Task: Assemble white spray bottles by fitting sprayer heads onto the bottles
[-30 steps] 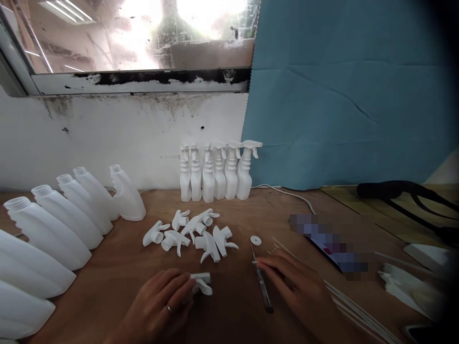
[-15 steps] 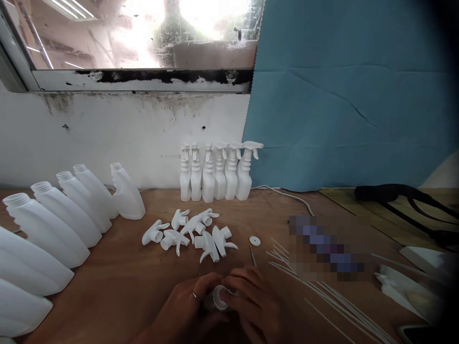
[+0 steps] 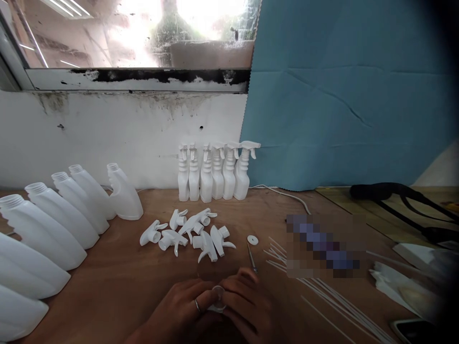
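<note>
Both hands meet low in the middle of the view around a small white plastic piece (image 3: 218, 297) with a round opening facing up. My left hand (image 3: 182, 303), with a ring on one finger, pinches it from the left. From the right, my right hand (image 3: 247, 303) has its fingers closed on the same piece. The palms and the piece's lower part are hidden. Just beyond the hands lie several loose white trigger spray heads (image 3: 205, 246). A white disc (image 3: 253, 240) and a thin pointed tool (image 3: 252, 260) rest on the wooden table near my right hand.
Empty white bottles (image 3: 68, 239) stand along the left side. Several bottles with spray heads (image 3: 217, 177) are lined up by the wall. Thin white tubes (image 3: 322, 291) spread at right, near a blurred patch (image 3: 322, 243). A black strap (image 3: 390, 196) and a dark phone-like object (image 3: 412, 329) lie farther right.
My fingers have shifted slightly around the white piece, and its opening now appears tilted differently. More of the thin tool shows. The whole view has moved a little.
</note>
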`<state>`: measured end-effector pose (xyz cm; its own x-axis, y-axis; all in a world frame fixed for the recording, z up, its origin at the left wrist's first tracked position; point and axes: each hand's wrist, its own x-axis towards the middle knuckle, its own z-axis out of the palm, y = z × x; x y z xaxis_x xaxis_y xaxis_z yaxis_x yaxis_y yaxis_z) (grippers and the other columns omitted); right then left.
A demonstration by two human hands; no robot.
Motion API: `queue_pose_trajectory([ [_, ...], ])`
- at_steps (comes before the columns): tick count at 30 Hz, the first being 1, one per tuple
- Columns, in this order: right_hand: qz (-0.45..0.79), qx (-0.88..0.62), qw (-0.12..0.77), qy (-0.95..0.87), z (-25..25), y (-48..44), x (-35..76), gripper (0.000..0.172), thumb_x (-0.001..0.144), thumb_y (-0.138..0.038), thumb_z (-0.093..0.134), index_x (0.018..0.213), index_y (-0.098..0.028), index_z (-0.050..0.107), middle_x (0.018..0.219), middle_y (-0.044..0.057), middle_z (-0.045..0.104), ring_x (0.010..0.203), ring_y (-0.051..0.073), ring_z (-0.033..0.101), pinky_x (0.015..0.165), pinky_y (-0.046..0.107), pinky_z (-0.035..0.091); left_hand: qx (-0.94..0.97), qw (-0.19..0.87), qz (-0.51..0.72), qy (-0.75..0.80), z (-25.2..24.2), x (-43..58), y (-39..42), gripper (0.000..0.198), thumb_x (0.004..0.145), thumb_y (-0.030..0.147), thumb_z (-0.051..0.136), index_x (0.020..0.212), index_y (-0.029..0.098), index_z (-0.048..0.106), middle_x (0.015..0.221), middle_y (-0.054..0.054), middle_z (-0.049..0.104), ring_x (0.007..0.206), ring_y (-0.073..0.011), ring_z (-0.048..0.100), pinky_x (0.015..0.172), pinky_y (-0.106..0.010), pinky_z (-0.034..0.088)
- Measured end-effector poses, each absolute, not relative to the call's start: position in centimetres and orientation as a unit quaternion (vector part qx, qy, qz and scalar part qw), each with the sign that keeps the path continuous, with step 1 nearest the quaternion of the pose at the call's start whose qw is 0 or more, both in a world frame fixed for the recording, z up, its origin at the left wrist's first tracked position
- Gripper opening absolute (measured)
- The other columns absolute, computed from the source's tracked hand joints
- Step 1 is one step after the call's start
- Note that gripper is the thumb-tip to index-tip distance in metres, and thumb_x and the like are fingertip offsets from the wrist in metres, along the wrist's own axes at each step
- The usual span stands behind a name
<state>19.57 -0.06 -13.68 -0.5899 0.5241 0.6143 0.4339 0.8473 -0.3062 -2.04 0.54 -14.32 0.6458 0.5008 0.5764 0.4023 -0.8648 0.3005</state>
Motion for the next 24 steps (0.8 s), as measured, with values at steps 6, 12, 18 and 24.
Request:
queue_pose_trajectory([
  [6, 0.058, -0.257, 0.394, -0.88, -14.2, 0.0, 19.4, 0.028, 0.1, -0.017, 0.04, 0.121, -0.019, 0.058, 0.094, 0.007, 0.071, 0.077, 0.018, 0.065, 0.077, 0.034, 0.048, 0.907, 0.041, 0.343, 0.239, -14.2, -1.9, 0.6, 0.015, 0.1, 0.027, 0.047, 0.111, 0.019, 0.053, 0.095, -0.008, 0.072, 0.079, -0.0174, 0.07, 0.071, -0.026, 0.056],
  [12, 0.07, -0.273, 0.385, -0.879, -14.0, -0.6, 19.2, 0.029, 0.1, -0.018, 0.04, 0.12, -0.018, 0.06, 0.094, 0.008, 0.07, 0.079, 0.019, 0.064, 0.076, 0.033, 0.051, 0.908, 0.048, 0.336, 0.244, -14.5, -1.8, 0.4, 0.016, 0.098, 0.025, 0.051, 0.113, 0.018, 0.052, 0.098, -0.007, 0.071, 0.082, -0.0182, 0.069, 0.074, -0.027, 0.057],
  [18, -0.033, -0.3, 0.362, -0.882, -11.5, 0.3, 22.0, 0.036, 0.095, -0.008, 0.045, 0.13, -0.014, 0.054, 0.114, 0.011, 0.069, 0.1, 0.021, 0.064, 0.096, 0.039, 0.042, 0.88, 0.085, 0.364, 0.292, -14.6, -1.5, 0.2, 0.02, 0.098, 0.022, 0.049, 0.117, 0.018, 0.046, 0.092, -0.005, 0.069, 0.075, -0.0171, 0.064, 0.068, -0.027, 0.054],
  [24, -0.083, -0.497, 0.19, -0.843, -9.3, 3.4, 28.1, 0.025, 0.092, -0.013, 0.045, 0.083, -0.018, 0.068, 0.079, 0.008, 0.071, 0.076, 0.024, 0.065, 0.076, 0.039, 0.041, 0.883, 0.116, 0.34, 0.304, -14.1, -1.0, 0.2, 0.027, 0.092, 0.012, 0.056, 0.116, 0.02, 0.047, 0.096, -0.004, 0.068, 0.078, -0.0169, 0.062, 0.069, -0.026, 0.052],
])
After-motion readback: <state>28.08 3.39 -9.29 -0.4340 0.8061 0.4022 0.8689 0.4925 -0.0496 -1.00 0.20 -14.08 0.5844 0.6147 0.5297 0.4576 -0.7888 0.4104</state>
